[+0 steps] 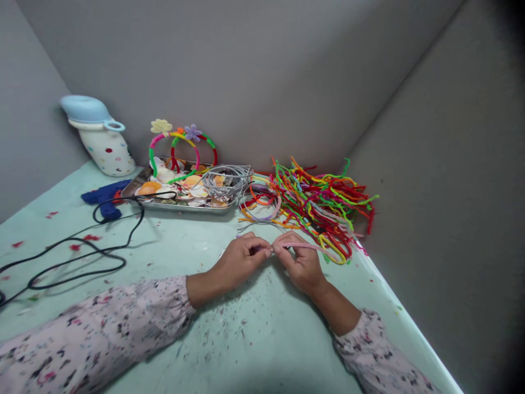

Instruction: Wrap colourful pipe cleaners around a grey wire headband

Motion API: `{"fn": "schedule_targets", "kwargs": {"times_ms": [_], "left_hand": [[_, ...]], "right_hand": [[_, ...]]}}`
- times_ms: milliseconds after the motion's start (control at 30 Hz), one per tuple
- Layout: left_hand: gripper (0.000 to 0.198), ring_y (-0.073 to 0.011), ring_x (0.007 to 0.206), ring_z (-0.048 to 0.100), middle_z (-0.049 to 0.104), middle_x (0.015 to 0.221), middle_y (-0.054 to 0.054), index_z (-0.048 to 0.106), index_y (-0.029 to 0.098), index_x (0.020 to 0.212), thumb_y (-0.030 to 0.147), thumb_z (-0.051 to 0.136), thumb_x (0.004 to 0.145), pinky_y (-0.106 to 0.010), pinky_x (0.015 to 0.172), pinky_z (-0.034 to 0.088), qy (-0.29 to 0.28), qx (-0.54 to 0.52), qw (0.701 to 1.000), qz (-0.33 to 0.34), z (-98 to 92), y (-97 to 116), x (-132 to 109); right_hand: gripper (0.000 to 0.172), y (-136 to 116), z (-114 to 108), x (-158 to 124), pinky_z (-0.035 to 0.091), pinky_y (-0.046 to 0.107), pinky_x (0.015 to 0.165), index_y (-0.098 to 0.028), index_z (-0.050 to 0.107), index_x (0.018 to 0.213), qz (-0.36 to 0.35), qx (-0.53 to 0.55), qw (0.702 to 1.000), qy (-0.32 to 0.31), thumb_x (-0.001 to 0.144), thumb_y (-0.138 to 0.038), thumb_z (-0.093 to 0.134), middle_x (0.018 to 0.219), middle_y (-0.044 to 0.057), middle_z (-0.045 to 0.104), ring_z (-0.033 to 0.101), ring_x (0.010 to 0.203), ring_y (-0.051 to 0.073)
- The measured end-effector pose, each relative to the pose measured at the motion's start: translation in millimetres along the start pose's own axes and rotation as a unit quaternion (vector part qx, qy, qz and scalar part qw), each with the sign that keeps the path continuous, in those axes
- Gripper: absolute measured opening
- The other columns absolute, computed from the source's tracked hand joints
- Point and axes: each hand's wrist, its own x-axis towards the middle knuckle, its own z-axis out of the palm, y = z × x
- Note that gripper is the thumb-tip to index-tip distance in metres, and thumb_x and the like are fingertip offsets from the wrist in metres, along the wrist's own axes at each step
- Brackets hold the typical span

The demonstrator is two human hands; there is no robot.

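Close together over the near middle of the table, my left hand (241, 257) and my right hand (301, 262) meet fingertip to fingertip. Between the right thumb and fingers runs a pale pink pipe cleaner (314, 246), its free length stretching right toward the coloured heap. The left fingers are pinched closed where the tips meet, with a bit of purple showing at them; how the two pieces join is hidden by the fingertips. Just beyond the hands lies a heap of pipe cleaners (324, 202) in red, green, orange and yellow.
A metal tray (184, 207) holds shells, a coil of grey wire (227, 180) and two pipe-cleaner hoops (198, 156) with flowers. Left of it lie a blue glue gun (107, 198) with a looping black cord (118, 249) and a white bottle (107, 148). Walls enclose the table's back and right.
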Motion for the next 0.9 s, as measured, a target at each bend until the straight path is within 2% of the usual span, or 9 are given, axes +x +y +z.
{"fn": "schedule_targets", "kwargs": {"times_ms": [600,767,900], "left_hand": [[0.022,-0.0149,0.077,0.055,0.059,0.078,-0.002,0.07,0.019,0.087,0.028,0.05,0.087,-0.026,0.072,0.041,0.0,-0.019,1.0,0.008,-1.0,-0.8,-0.7],[0.023,-0.0155,0.078,0.055,0.059,0.078,-0.002,0.07,0.019,0.088,0.03,0.05,0.087,-0.027,0.073,0.041,0.001,-0.016,1.0,0.002,-1.6,-0.7,-0.6],[0.022,-0.0161,0.08,0.056,0.06,0.08,-0.002,0.07,0.018,0.087,0.029,0.051,0.086,-0.027,0.074,0.041,0.009,-0.019,1.0,0.0,-1.7,-0.7,-0.8]], "right_hand": [[0.014,1.8,0.1,2.0,0.047,0.035,0.076,-0.02,0.061,0.08,0.017,0.032,0.999,0.011,0.09,-0.022,0.052,0.08,0.003,0.06,0.058,0.081,0.018],[0.012,-0.8,-0.8,1.5,0.048,0.036,0.077,-0.021,0.061,0.081,-0.005,0.016,1.0,0.006,0.089,-0.02,0.052,0.082,0.004,0.061,0.058,0.082,0.018],[0.01,-3.8,-3.9,1.1,0.049,0.036,0.076,-0.021,0.062,0.085,-0.053,-0.022,0.998,-0.016,0.086,-0.015,0.054,0.085,0.005,0.063,0.059,0.084,0.019]]}}
